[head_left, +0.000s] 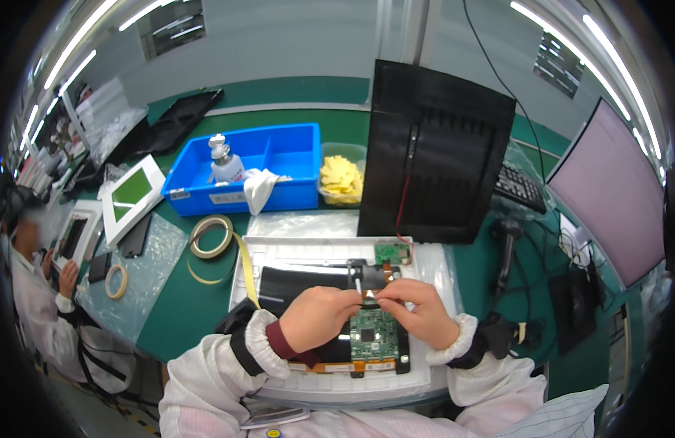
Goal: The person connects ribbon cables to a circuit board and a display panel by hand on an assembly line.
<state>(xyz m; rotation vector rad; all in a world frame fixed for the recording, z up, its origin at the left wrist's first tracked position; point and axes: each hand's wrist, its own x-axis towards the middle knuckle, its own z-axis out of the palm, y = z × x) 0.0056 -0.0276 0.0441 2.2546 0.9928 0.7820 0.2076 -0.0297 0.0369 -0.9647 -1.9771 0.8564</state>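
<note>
Both hands are working at the upper end of the green circuit board (375, 337), which lies on the black panel assembly (294, 283) inside the white casing (330, 247), directly before the person. The left hand (317, 318) enters from the lower left, forearm angled inward and up, back of the hand uppermost, fingers curled and narrowed toward the thumb, tips at the board's upper edge. A slim white piece (358, 283) stands just beyond those fingertips; whether the hand grips it cannot be told. The right hand (424, 312) enters from the lower right, wrist bent inward, thumb and index finger drawn to a narrow pinch over the same edge; what sits between them is too small to tell. The two sets of fingertips are near each other, with a dark strip (369, 306) visible between and below them. White cuffs (460, 337) encircle both wrists. Beyond the right hand, a small green board (393, 253) lies at the casing's far edge, near the foot of an upright black cover (443, 146) carrying a red wire (404, 201).
</note>
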